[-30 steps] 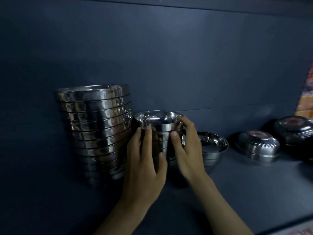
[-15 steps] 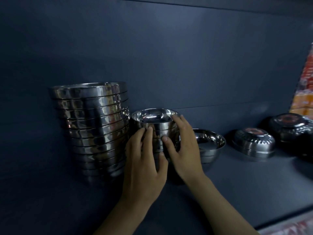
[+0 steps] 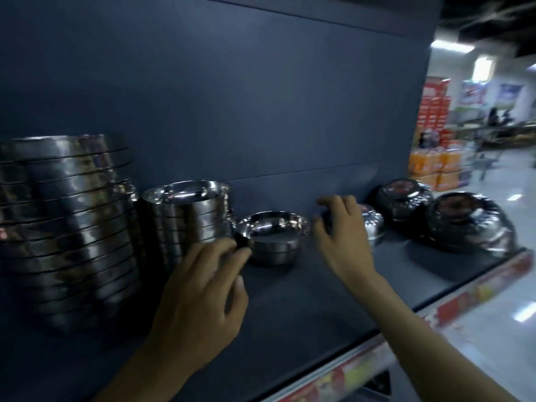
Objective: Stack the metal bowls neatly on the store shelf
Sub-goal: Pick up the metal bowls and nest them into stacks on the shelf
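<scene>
A tall stack of wide metal bowls point(image 3: 66, 227) stands at the left of the dark shelf point(image 3: 304, 309). Beside it is a shorter stack of small metal bowls point(image 3: 185, 219). My left hand point(image 3: 203, 288) rests against the short stack's front, fingers curled on its side. To the right sits a single upright bowl point(image 3: 274, 236). My right hand point(image 3: 342, 239) hovers open between that bowl and an upturned small bowl point(image 3: 372, 223), which it partly hides. Two larger upturned bowls, one behind point(image 3: 403, 203) and one in front point(image 3: 470, 224), lie at the right end.
The shelf's front edge carries a red and yellow price strip point(image 3: 435, 311). Past the shelf's right end a store aisle opens, with stacked red boxes point(image 3: 433, 111) and orange packs point(image 3: 435, 169). The dark back panel point(image 3: 232, 97) rises behind the bowls.
My right hand has left the short stack and moved right, past the single bowl, toward the upturned small bowl. The view has swung right, showing the aisle. My left hand stays by the short stack.
</scene>
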Demonstrator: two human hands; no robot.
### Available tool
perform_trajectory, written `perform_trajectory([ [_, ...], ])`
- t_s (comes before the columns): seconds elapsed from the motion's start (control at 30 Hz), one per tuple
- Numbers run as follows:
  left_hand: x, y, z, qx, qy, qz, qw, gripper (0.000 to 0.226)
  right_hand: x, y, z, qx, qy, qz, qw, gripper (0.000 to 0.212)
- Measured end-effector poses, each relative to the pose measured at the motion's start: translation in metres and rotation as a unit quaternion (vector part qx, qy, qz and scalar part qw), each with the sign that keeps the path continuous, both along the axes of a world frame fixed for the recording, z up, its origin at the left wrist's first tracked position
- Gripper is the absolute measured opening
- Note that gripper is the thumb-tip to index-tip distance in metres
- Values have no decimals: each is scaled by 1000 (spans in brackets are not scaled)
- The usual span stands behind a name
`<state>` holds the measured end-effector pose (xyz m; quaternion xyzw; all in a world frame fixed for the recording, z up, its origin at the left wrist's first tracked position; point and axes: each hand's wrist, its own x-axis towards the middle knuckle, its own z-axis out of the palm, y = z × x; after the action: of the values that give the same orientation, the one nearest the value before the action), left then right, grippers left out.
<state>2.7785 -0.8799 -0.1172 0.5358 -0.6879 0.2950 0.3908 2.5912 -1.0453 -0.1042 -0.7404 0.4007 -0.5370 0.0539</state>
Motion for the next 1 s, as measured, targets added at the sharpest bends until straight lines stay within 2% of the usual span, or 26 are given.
perform_trajectory([
  [0.07, -26, -8, 0, 79, 3, -58, 995, 31, -36, -23, -7, 18, -2, -59, 998, 22],
  [0.17, -64, -39, 3, 200, 87, -103, 970, 27, -79, -50, -17, 66, -16, -122, 990, 20],
  [0.3, -108, -103, -1, 270, 185, -117, 938, 28, -107, -65, -30, 118, -25, -148, 982, 23],
  [0.5, -148, -188, -8, 317, 215, -80, 920, 45, -105, -74, -36, 173, 2, -113, 978, 32],
  [0.63, -157, -229, -10, 331, 220, -52, 916, 61, -111, -79, -37, 230, -58, -103, 966, 44],
  [0.73, -159, -247, -8, 368, 260, -44, 892, 67, -112, -80, -37, 237, -63, -98, 964, 48],
  [0.87, -159, -261, -9, 387, 323, -52, 862, 61, -111, -83, -39, 235, -74, -108, 963, 47],
  [1.0, -164, -258, -13, 358, 346, -66, 865, 50, -113, -85, -40, 232, -89, -118, 961, 46],
])
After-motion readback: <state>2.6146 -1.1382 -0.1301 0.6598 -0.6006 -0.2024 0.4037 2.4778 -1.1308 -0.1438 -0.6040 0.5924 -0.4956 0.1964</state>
